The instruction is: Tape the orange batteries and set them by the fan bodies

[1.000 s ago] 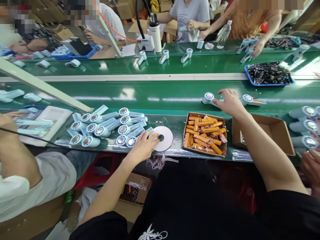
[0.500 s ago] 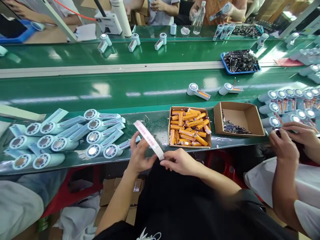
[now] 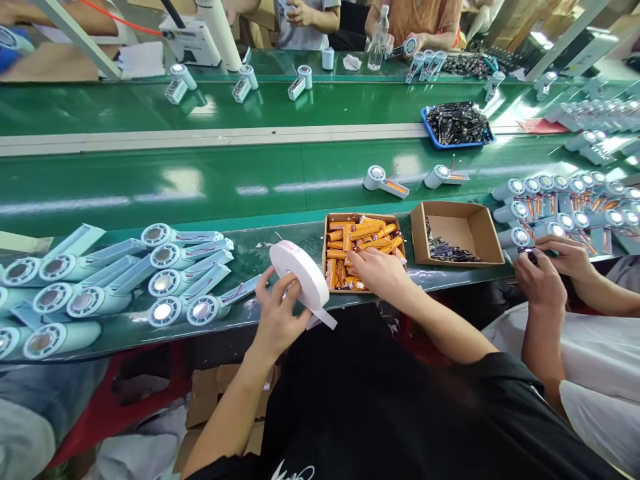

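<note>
Our left hand [image 3: 281,305] grips the tilted white tape roll [image 3: 309,275], its tail [image 3: 327,319] toward five o'clock. At the roll's three o'clock, our right hand [image 3: 383,275] reaches palm-down over the orange cells [image 3: 353,235]; its fingertips are half hidden, so we cannot tell their grip.

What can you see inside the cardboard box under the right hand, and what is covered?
The cardboard box holds a jumble of orange-wrapped cylinders. The right hand covers some of them, and what lies beneath the upper ones cannot be seen.
</note>
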A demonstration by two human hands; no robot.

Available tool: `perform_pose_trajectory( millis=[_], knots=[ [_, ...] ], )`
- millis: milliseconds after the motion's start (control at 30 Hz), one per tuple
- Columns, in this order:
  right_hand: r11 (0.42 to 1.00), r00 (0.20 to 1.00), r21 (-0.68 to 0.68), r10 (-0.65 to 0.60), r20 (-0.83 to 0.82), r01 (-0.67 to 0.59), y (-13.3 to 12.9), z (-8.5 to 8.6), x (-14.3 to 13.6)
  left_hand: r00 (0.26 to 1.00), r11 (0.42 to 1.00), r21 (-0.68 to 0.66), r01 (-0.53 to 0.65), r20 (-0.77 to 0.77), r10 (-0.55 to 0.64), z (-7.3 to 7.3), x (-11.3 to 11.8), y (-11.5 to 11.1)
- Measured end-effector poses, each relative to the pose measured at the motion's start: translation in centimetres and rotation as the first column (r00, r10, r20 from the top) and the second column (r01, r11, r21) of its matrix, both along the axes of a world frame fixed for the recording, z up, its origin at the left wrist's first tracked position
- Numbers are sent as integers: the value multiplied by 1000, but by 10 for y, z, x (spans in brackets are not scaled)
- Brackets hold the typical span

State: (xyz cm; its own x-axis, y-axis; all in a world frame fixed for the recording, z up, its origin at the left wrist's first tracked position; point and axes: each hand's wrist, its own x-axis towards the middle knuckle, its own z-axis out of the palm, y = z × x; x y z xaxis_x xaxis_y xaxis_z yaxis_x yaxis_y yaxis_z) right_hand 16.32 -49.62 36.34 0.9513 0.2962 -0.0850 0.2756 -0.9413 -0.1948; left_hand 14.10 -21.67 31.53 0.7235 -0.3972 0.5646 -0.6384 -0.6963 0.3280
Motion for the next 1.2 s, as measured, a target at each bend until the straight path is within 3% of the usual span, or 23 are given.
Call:
perform_pose_trajectory(
  millis=[67, 100, 167, 233, 267, 333, 400, 533, 600, 700, 767, 833, 867, 900, 967, 1000, 1033, 1100, 1167, 1200],
  knots=[
    [976, 999, 216, -8, 43, -1, -6, 1, 1, 1000, 999, 42, 14, -6, -14, 2, -4, -4],
    [924, 993, 382, -57, 99, 15, -10, 3, -1, 1000, 998, 63, 16, 1, -16, 4, -6, -5],
    [710, 950, 704, -229, 214, 12, -14, 6, -6, 1000, 994, 112, 18, 10, -19, 8, -9, -3],
    [467, 881, 881, -382, 279, -76, -13, 9, -12, 1000, 986, 167, 18, 10, -20, 13, -12, -1],
    [379, 860, 917, -421, 290, -124, -10, 9, -15, 1000, 981, 193, 18, 14, -21, 15, -13, 0],
    [277, 859, 947, -431, 276, -165, 0, 5, -22, 999, 971, 237, 19, 25, -25, 18, -15, 0],
    [246, 874, 961, -431, 224, -125, 13, -5, -29, 999, 965, 262, 16, 42, -28, 21, -16, -2],
    [242, 907, 970, -405, 120, -21, 32, -28, -46, 998, 952, 305, -12, 65, -9, 26, -18, -3],
    [194, 941, 981, -335, 41, 26, 30, -31, -49, 997, 938, 345, -26, 75, 0, 31, -18, -1],
    [116, 973, 971, -122, -196, 210, 12, -23, -40, 992, 913, 409, -12, 119, -40, 42, -13, 5],
    [157, 933, 929, 79, -351, 336, -2, -13, -28, 985, 897, 442, 17, 148, -91, 52, -8, 6],
    [180, 893, 905, 177, -414, 385, -6, -8, -18, 978, 888, 458, 34, 170, -125, 59, -3, 3],
    [137, 901, 912, 154, -406, 388, -2, -8, -17, 975, 892, 452, 22, 186, -118, 61, -2, 0],
    [51, 922, 925, 82, -380, 377, 5, -9, -17, 974, 901, 433, -1, 205, -98, 60, -3, -4],
    [-191, 932, 936, -160, -325, 294, 22, -16, -21, 971, 937, 344, -56, 235, -29, 51, -10, -15],
    [-292, 908, 925, -267, -323, 244, 28, -18, -23, 973, 956, 285, -75, 230, 8, 44, -17, -20],
    [-358, 881, 909, -332, -338, 214, 30, -19, -25, 978, 971, 224, -80, 207, 33, 37, -24, -26],
    [-401, 852, 899, -396, -342, 175, 17, -14, -21, 993, 989, 143, -33, 115, 17, 25, -38, -39],
    [-357, 834, 933, -498, -237, 52, -14, 2, -9, 998, 988, 142, 53, 6, -55, 21, -44, -51],
    [-312, 792, 947, -595, -136, -72, -31, 11, -1, 994, 980, 169, 101, -51, -94, 23, -42, -56]
  ],
)
